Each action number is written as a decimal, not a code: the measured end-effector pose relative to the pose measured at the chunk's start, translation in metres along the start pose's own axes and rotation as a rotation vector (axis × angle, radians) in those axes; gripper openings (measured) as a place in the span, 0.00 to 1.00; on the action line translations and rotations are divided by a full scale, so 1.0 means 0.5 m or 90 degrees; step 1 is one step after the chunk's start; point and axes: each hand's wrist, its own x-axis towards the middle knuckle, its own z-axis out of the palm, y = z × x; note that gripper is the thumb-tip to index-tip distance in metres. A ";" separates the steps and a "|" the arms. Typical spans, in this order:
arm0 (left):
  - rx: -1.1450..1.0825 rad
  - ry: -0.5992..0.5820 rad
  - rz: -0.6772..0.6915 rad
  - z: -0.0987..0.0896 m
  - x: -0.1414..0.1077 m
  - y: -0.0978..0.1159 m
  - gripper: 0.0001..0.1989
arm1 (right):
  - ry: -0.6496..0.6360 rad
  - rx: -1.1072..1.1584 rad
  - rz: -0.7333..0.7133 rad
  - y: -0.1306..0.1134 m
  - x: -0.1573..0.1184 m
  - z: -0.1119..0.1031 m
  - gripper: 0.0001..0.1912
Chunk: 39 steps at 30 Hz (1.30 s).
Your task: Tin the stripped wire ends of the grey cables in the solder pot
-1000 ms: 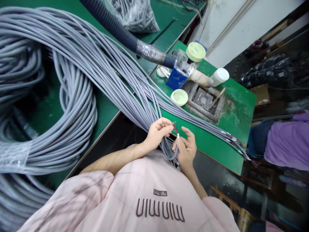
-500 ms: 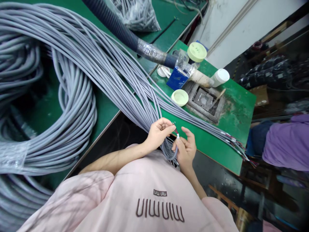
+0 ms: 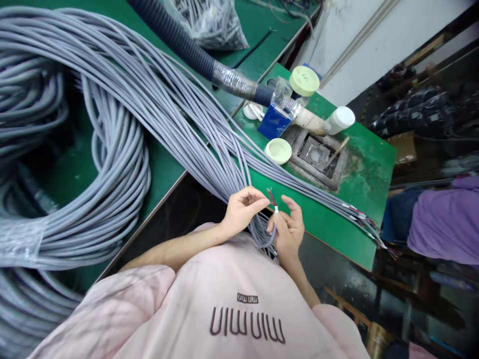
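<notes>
A grey cable curves up into my right hand, which grips it just below a white sleeve between thumb and fingers, the index finger raised. Above the sleeve, thin coloured wires fan out from the stripped end, with red and dark ones among them. My left hand is closed in a pinch just left of these wires. Whether a wire lies between its fingertips is too small to see. Behind the left hand runs a thick bundle of grey cables.
Coiled grey cable fills the left of the green table. On the right stand a grimy square pot, a blue box, a pale green lid and a white jar. A ribbed hose crosses above. A person in purple is at right.
My left hand has drawn slightly left and down, away from the wires, which now show more fully. My right hand keeps its grip on the cable, almost still.
</notes>
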 end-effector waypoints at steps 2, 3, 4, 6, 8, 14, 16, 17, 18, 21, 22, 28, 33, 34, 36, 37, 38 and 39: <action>0.080 -0.059 0.083 -0.006 -0.003 -0.001 0.10 | -0.001 0.004 0.002 0.002 0.000 -0.001 0.20; 0.126 -0.106 0.125 -0.009 -0.004 -0.001 0.08 | 0.000 0.006 0.007 0.003 0.000 -0.002 0.20; 0.166 -0.156 0.156 -0.012 -0.004 -0.001 0.07 | 0.003 0.007 0.013 0.003 0.000 -0.002 0.19; 0.206 -0.227 0.178 -0.016 -0.004 0.000 0.06 | 0.012 0.006 0.024 0.004 0.000 -0.002 0.19; 0.178 -0.237 0.165 -0.018 -0.003 0.000 0.08 | 0.014 0.008 0.021 0.004 -0.001 -0.003 0.19; -0.148 -0.011 -0.061 -0.012 0.022 -0.008 0.17 | -0.017 -0.007 0.008 0.006 -0.003 -0.009 0.20; -0.179 0.024 -0.141 -0.011 0.036 -0.009 0.17 | -0.016 -0.011 0.004 0.008 -0.003 -0.009 0.20; -0.177 0.021 -0.169 -0.011 0.041 -0.009 0.16 | -0.016 -0.010 0.001 0.008 -0.002 -0.009 0.20; -0.170 0.011 -0.189 -0.011 0.044 -0.009 0.16 | -0.017 -0.010 -0.002 0.009 -0.002 -0.009 0.20; -0.153 -0.032 -0.220 -0.011 0.045 -0.007 0.16 | -0.020 -0.006 -0.006 0.007 -0.001 -0.006 0.20; -0.149 -0.047 -0.227 -0.011 0.044 -0.007 0.16 | -0.021 -0.006 -0.007 0.006 -0.002 -0.005 0.20; -0.121 -0.074 -0.231 -0.006 0.033 -0.005 0.16 | -0.015 -0.037 -0.006 -0.004 -0.003 0.000 0.19; -0.139 -0.070 -0.235 -0.004 0.028 0.000 0.16 | -0.020 -0.038 -0.007 -0.008 -0.004 0.002 0.19; -0.149 -0.069 -0.236 -0.003 0.027 0.001 0.16 | -0.020 -0.037 -0.007 -0.008 -0.004 0.003 0.19; -0.175 -0.063 -0.241 -0.001 0.025 0.002 0.15 | -0.021 -0.035 -0.010 -0.008 -0.005 0.003 0.19; -0.190 -0.061 -0.245 0.001 0.025 0.002 0.15 | -0.022 -0.034 -0.013 -0.007 -0.005 0.003 0.19; -0.205 -0.059 -0.251 0.002 0.024 0.002 0.15 | -0.024 -0.032 -0.016 -0.007 -0.005 0.003 0.19; -0.219 -0.059 -0.259 0.003 0.023 0.002 0.15 | -0.026 -0.030 -0.019 -0.006 -0.005 0.003 0.20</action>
